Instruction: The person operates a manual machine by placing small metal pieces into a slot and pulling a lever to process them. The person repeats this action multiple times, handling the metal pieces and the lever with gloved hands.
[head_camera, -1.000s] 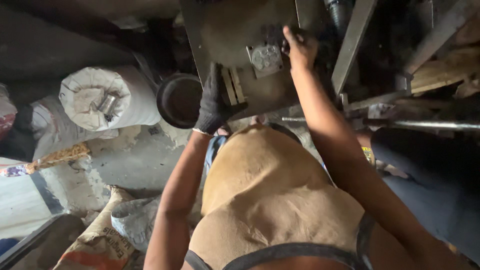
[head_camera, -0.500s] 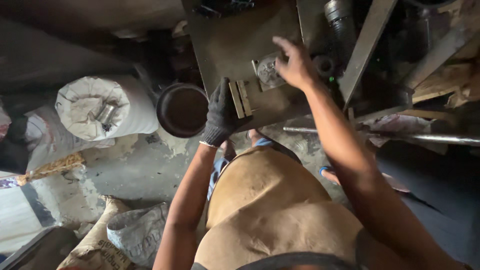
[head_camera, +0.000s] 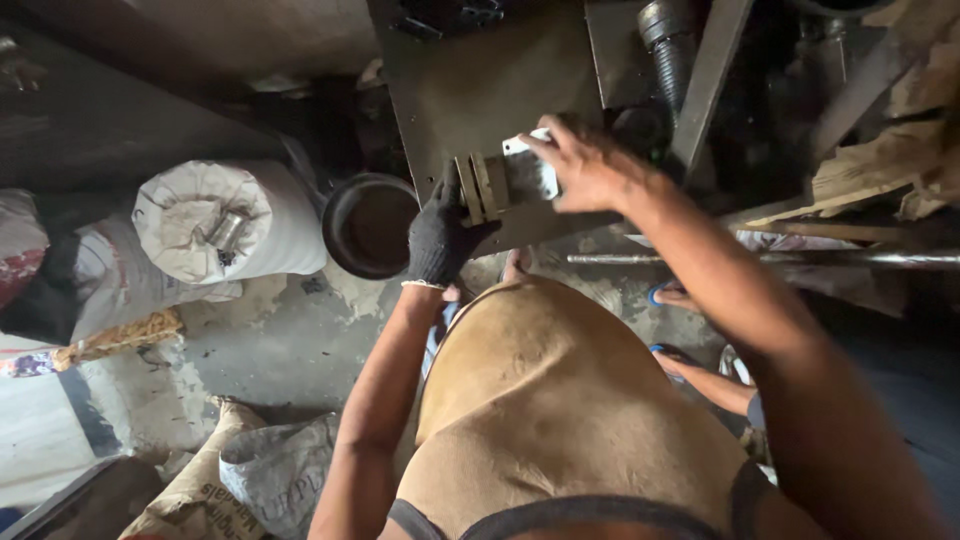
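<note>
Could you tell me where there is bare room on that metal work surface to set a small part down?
The metal plate is bare above the gloved left hand and the stacked blocks. Rightward is crowded: the right hand, a threaded rod and an angled bar.

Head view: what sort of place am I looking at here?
Probably a small, rough metal workshop. A worn steel work plate sits over a stained concrete floor, with filled sacks and metal bars around; the gloved left hand grips stacked metal pieces.
</note>
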